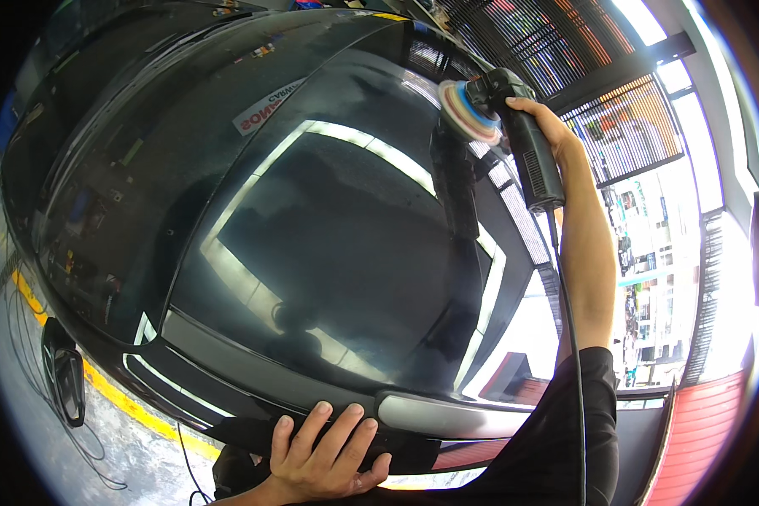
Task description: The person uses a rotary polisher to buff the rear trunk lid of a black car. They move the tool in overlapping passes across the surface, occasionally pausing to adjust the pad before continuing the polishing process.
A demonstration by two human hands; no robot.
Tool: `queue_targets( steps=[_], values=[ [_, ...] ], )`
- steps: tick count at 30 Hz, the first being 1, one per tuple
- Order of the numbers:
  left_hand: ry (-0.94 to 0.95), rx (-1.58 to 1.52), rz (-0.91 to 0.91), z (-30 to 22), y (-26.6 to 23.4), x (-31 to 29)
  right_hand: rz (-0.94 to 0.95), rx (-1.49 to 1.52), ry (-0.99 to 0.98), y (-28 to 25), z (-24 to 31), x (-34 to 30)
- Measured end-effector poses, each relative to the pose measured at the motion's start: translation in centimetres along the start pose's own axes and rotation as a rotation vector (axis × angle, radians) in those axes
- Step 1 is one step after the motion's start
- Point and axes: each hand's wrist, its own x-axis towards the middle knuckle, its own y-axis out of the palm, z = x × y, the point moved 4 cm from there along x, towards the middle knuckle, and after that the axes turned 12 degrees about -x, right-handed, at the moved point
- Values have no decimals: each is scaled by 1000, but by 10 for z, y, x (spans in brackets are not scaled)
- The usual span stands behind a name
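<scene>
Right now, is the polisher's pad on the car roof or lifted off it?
On it, as far as the view shows: the pad lies against the black roof, with the right hand gripping the polisher. Whether it spins, cannot tell.

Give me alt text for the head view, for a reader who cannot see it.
The right hand holds a black corded polisher, its round foam pad against the glossy black car roof. The left hand rests flat, fingers spread, on the roof's near edge by a silver roof rail. A side mirror and yellow floor line show lower left.
</scene>
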Motion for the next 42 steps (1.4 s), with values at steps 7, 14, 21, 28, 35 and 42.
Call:
queue_targets(
  steps=[7,14,21,28,35,42],
  values=[
    [-3,5,2,-1,0,0,-28,-72,-5,3,13,5],
    [-6,-2,1,0,0,1,-15,-66,-19,7,19,5],
    [-15,15,16,-2,-2,2,-19,-89,-8,16,33,6],
    [-17,2,-1,-3,-2,1,21,-85,-32,19,43,5],
    [-11,-27,-7,-3,-2,-1,45,-118,-67,26,56,10],
    [-9,-60,4,-2,-4,-2,35,-156,-71,26,64,25]
  ],
)
